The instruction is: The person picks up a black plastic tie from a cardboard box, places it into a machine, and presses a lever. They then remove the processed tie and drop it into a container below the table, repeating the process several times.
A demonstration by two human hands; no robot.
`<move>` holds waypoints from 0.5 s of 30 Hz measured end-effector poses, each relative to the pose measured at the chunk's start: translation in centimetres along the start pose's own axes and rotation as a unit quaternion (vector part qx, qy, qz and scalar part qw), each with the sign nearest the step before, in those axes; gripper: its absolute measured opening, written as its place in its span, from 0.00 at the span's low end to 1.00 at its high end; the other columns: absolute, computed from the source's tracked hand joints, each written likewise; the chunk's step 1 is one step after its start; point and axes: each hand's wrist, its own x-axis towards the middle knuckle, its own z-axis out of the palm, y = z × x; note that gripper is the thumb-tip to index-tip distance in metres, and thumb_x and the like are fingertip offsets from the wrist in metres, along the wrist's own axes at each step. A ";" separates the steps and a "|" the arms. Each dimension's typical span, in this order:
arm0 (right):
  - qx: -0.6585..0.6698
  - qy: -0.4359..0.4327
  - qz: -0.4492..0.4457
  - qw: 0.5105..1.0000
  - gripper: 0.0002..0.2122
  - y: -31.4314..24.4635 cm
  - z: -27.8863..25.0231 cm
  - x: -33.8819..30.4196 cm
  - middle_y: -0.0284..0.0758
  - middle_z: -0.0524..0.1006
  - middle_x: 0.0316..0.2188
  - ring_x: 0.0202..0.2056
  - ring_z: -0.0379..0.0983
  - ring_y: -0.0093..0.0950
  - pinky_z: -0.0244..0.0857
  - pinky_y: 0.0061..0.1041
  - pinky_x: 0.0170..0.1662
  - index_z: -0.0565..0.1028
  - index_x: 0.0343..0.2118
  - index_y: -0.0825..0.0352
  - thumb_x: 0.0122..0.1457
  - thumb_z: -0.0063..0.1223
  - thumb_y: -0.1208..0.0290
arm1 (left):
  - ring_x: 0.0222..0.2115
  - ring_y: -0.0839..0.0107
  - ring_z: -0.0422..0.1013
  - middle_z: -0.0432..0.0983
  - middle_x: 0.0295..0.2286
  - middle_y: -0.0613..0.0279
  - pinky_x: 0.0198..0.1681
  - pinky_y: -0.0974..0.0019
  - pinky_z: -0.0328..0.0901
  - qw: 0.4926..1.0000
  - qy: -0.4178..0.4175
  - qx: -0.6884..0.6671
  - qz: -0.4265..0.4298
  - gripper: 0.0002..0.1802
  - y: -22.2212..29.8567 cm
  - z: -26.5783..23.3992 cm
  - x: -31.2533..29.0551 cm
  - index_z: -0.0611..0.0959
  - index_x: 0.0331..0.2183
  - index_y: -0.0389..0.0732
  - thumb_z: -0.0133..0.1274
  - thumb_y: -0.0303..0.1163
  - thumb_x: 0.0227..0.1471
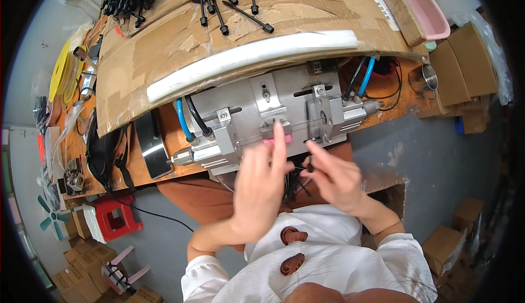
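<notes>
A silvery metal fixture (232, 104) with clamp blocks and cylinders at both ends lies in front of me. My left hand (260, 185) is over its near edge, index finger stretched out beside a small pink piece (284, 138), other fingers partly curled and blurred. I see nothing held in it. To its right, my right hand (339, 180) pinches a thin black rod; its thick dark end (310, 166) shows between thumb and fingers. Similar black rods with capped ends (249, 17) are strewn on the cardboard (164, 46) above the fixture.
White foam padding (251, 59) edges the cardboard. Blue and black hoses (182, 120) run to the fixture. A phone-like dark slab (153, 144) and black bag (104, 150) lie left; a metal cup (429, 79) and pink tray (424, 7) are right. A red stool (134, 215) stands below.
</notes>
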 end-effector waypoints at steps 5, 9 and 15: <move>-0.041 -0.090 0.005 0.995 0.30 0.6 3.2 -1.2 0.35 0.72 0.19 0.18 0.69 0.27 0.63 0.24 0.22 0.68 0.53 0.72 0.43 0.63 0.81 | 0.37 0.54 0.66 0.68 0.34 0.49 0.43 0.59 0.62 0.982 0.188 0.018 -0.003 0.18 -5.9 -3.3 11.9 0.76 0.45 0.39 0.52 0.21 0.49; -0.045 -0.092 0.007 0.995 0.31 0.5 3.7 -0.4 0.34 0.72 0.17 0.18 0.68 0.27 0.63 0.25 0.21 0.68 0.54 0.70 0.43 0.64 0.80 | 0.27 0.65 0.67 0.71 0.26 0.55 0.35 0.66 0.64 0.997 0.045 -0.050 -0.023 0.11 -10.2 -4.5 16.0 0.79 0.36 0.36 0.57 0.24 0.46; -0.082 -0.085 -0.086 0.989 0.24 -0.3 -0.3 4.8 0.32 0.73 0.23 0.22 0.71 0.26 0.65 0.24 0.23 0.72 0.48 0.67 0.47 0.63 0.68 | 0.25 0.66 0.67 0.70 0.25 0.57 0.32 0.67 0.64 0.987 0.064 -0.142 -0.027 0.10 -7.3 -6.5 11.1 0.79 0.33 0.35 0.56 0.20 0.44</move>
